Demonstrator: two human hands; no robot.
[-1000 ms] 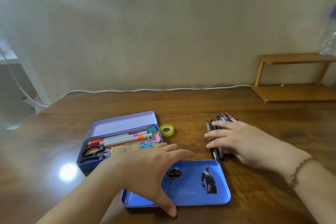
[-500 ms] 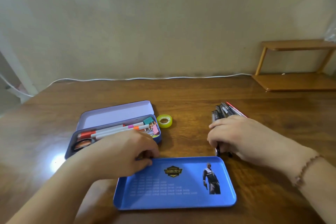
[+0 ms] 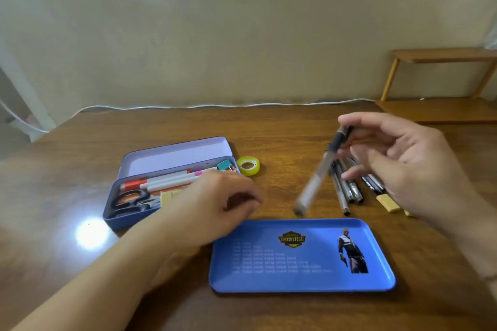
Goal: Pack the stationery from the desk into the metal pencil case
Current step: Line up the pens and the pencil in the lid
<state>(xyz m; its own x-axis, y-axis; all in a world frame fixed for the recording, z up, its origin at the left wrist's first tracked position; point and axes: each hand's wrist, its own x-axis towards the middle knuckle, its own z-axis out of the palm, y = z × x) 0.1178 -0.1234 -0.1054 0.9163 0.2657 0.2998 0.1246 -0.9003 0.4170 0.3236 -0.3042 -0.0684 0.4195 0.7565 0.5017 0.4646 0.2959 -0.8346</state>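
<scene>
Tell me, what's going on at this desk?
A person is packing stationery into a metal pencil case, which lies open with markers and scissors already in it. The right hand pinches one pen by its top end, lifted above the desk. More pens and an eraser lie on the desk under that hand. The left hand sits at the case's near right corner, fingers curled. A blue tray and a tape roll lie on the desk.

Right hand (image 3: 408, 166) was flat on the pen pile (image 3: 349, 183), now raised off the worktop, pinching one pen (image 3: 321, 169), blurred and tilted. Lift uncovers erasers (image 3: 388, 204) beside pile. Left hand (image 3: 215, 207) moved from blue tray (image 3: 301, 281) to pencil case (image 3: 115, 196) front edge, fingers curled.
</scene>
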